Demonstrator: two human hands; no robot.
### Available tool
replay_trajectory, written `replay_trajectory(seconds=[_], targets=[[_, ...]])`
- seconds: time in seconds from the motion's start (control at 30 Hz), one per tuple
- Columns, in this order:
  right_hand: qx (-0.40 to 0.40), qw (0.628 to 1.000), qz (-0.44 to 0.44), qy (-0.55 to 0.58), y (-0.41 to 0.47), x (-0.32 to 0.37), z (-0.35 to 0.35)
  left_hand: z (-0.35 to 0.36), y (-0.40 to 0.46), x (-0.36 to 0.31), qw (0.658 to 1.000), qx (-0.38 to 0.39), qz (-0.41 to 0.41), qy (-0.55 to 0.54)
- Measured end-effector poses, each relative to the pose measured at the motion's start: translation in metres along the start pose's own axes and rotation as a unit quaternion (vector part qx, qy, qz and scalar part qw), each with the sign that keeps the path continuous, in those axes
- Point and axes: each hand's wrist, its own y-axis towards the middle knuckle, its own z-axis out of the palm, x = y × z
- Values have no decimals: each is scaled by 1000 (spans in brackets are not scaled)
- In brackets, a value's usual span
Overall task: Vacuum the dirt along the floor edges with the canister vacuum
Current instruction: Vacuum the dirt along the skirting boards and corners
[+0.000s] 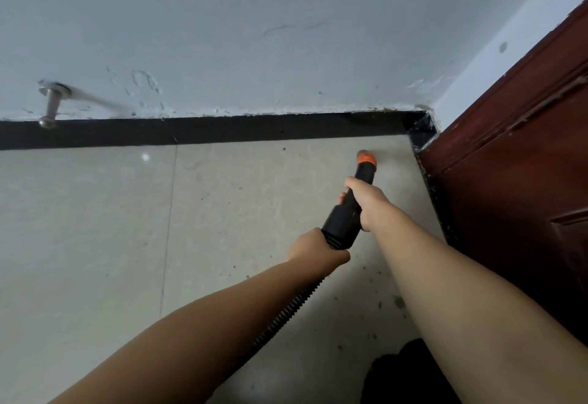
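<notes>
A black vacuum nozzle tube (342,216) with an orange tip (366,159) points down at the beige tiled floor (95,228), close to the corner where the black skirting (222,131) meets the door. My right hand (366,200) grips the tube just behind the orange tip. My left hand (318,249) grips the rear of the tube where the ribbed black hose (286,314) joins it. The hose runs back under my left forearm. Dark specks of dirt (397,302) lie on the tiles near the door's foot. The canister is out of view.
A dark red wooden door (515,165) stands at the right. A metal door stop (50,104) sticks out of the white wall (286,38) at the left, above the skirting. A dark shape (404,375), perhaps my foot, is at the bottom right.
</notes>
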Motion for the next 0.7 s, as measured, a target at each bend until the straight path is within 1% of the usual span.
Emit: replay_trajectory(seconds=[0.07,0.17,0.3,0.37,0.53,0.6,0.7], targets=[[-5,1000,-8,18,2,-2,0,0,5,3,1000,-7,-1,15],[-3,1000,-17,16,3,-9,11,-5,7,13,999,-13,-18,29],[22,999,-22,-19,-4,-9,46,-26,-2,25,998,-40,-55,-1],[38,998,-4,-45,-14,-7,63,-40,-16,23,996,-53,-75,-17],[7,996,55,-74,-77,13,60,-75,-80,-16,993,-58,-104,6],[1,996,63,-68,-112,30,57,-89,-113,-36,993,-51,-106,10],[2,995,65,-72,-173,57,56,-114,-167,-63,993,-64,-99,22]])
